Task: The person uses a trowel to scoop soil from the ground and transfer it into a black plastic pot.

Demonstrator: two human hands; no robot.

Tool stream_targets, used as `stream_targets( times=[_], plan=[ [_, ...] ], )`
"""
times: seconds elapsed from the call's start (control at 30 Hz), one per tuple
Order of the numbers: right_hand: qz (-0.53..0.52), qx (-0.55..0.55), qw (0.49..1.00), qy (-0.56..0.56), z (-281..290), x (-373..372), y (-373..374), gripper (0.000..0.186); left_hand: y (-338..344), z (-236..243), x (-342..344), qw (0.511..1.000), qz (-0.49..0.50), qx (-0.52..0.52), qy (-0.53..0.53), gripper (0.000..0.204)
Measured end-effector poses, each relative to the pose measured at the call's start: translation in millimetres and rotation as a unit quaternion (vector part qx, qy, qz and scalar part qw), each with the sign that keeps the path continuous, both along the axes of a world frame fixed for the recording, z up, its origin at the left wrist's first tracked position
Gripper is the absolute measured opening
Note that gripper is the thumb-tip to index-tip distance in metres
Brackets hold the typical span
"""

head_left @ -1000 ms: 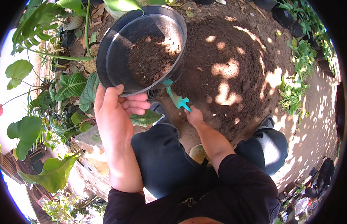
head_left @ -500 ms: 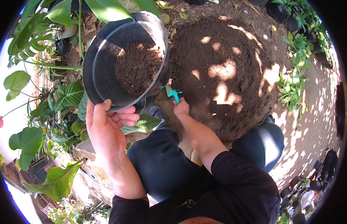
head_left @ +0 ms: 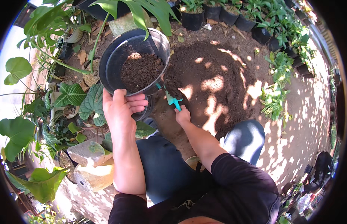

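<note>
My left hand [head_left: 123, 106] grips the near rim of a black plastic plant pot [head_left: 108, 72], thumb over the edge and fingers outside. The pot is tilted, and dark soil [head_left: 142, 71] lies in its bottom. In my right hand [head_left: 183, 114] is the handle of a turquoise hand trowel [head_left: 173, 100]. The trowel's blade carries some soil and lies just right of the pot, low against the soil mound [head_left: 203, 59]. Another turquoise bit shows at the pot's right wall; I cannot tell what it is. Below the held pot, more black pots [head_left: 145, 110] are partly hidden.
Leafy plants [head_left: 22, 134] crowd the left side, with a large split leaf [head_left: 139, 15] hanging over the pot. Black planting bags [head_left: 192, 20] line the far edge. Stone blocks [head_left: 93, 175] lie at the lower left, and loose greens [head_left: 272, 99] lie on the ground at right.
The pot sits lower relative to my body view, a little smaller and farther from my head. The trowel now carries soil on its blade. My view has shifted, showing more of the far planting bags.
</note>
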State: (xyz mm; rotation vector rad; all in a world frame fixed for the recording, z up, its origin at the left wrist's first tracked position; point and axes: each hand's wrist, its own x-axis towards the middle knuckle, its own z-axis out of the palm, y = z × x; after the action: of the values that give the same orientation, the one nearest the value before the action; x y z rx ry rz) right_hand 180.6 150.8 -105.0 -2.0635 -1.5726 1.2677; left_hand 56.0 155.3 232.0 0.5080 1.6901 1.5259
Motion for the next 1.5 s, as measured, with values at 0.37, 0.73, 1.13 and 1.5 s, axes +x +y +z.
stream_targets(
  times=[0.37,0.73,1.13,1.5],
  plan=[
    [0.018,0.148,0.987,-0.051,107.0,107.0,45.4,0.024,9.3,-3.4,13.9,0.998,-0.04,0.046,-0.033,0.034],
    [0.131,0.101,0.966,-0.2,240.8,254.9,96.1,0.036,2.8,0.0,25.2,0.996,-0.081,0.032,-0.032,0.025],
    [0.216,0.025,0.907,-0.361,203.9,320.2,102.6,0.033,-0.3,-3.0,18.1,0.998,-0.069,0.013,-0.003,0.026],
    [0.295,-0.034,0.843,-0.449,220.6,258.1,155.6,0.025,15.1,-5.9,25.4,0.997,-0.07,-0.01,0.0,0.029]
  ],
)
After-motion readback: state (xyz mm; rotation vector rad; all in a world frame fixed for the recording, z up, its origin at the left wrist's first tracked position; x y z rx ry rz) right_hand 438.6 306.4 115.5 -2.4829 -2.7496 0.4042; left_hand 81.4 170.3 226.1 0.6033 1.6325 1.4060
